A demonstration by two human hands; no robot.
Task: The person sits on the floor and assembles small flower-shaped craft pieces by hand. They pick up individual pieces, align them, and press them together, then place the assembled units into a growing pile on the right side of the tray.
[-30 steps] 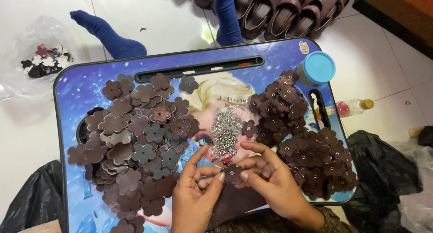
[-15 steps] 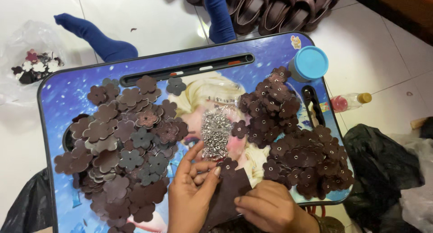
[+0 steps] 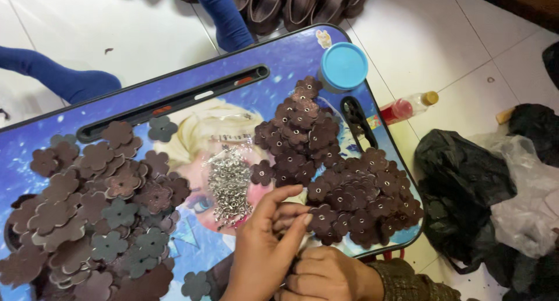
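On the left of the blue lap desk (image 3: 279, 62), a loose heap of plain flower cutouts (image 3: 87, 213) in brown and grey leather, no studs visible in them. At centre, a small pile of silver rivets (image 3: 230, 187), with one studded flower just right of it. The left hand (image 3: 262, 248) sits near the desk's front edge, fingers curled inward beside the rivets, pinching something small I cannot make out. A second ago both hands held a brown flower piece up over the desk; now they have dropped low and drawn together, and that piece is hidden between them. The right hand (image 3: 326, 275) is clenched into a fist just under the left, its contents unseen; likely the fastening is being pressed. Further right, the pile of studded flowers (image 3: 338, 173), each with a metal centre. A blue lid (image 3: 343, 65) stands at the far corner.
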